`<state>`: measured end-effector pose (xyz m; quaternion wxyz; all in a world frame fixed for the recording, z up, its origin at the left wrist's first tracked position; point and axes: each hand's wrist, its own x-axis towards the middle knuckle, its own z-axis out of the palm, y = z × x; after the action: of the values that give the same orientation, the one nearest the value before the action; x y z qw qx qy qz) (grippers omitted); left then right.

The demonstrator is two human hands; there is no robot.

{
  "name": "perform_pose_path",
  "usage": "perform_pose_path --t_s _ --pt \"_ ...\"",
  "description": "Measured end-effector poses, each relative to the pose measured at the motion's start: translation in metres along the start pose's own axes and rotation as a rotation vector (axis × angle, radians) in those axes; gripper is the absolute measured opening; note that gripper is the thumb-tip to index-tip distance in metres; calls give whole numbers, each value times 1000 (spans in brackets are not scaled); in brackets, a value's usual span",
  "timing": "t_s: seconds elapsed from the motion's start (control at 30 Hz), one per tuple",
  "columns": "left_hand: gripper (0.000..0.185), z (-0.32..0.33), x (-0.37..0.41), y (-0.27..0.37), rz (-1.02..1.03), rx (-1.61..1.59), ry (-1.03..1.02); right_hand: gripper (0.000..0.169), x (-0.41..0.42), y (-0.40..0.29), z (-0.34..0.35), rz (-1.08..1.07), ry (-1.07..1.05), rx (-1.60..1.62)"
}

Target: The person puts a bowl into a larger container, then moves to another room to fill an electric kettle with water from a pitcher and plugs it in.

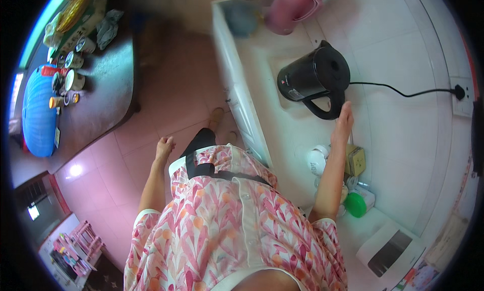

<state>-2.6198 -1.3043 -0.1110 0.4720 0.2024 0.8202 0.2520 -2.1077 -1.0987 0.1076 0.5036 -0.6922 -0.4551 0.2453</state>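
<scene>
A black electric kettle [315, 77] stands on the white cabinet top to the right, its lid closed and its handle towards me. My right hand [343, 120] reaches up to the rear of the handle and touches it near the lid's edge; the fingers are partly hidden, so I cannot tell whether they grip it. From the kettle a black power cord [401, 92] runs to a plug in a wall socket [462, 96]. My left hand [165, 146] hangs over the tiled floor at my side, fingers curled, with nothing visible in it.
Beyond the kettle stands a pink thermos jug [295, 9]. Nearer me on the counter are a white jar [318, 160], a yellow tin [354, 160], a green-lidded container [355, 204] and a white appliance [390, 249]. A dark table [109, 98] at left bears cups, jars and a blue domed cover [39, 113].
</scene>
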Motion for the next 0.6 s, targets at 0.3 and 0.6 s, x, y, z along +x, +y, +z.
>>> perform_pose_path --t_s 0.3,0.6 --pt "28 -32 -28 2 93 243 -2 43 -147 -229 -93 -1858 -193 700" --pt "30 -53 45 9 5 375 -45 27 -198 -334 -74 -2256 6 342"
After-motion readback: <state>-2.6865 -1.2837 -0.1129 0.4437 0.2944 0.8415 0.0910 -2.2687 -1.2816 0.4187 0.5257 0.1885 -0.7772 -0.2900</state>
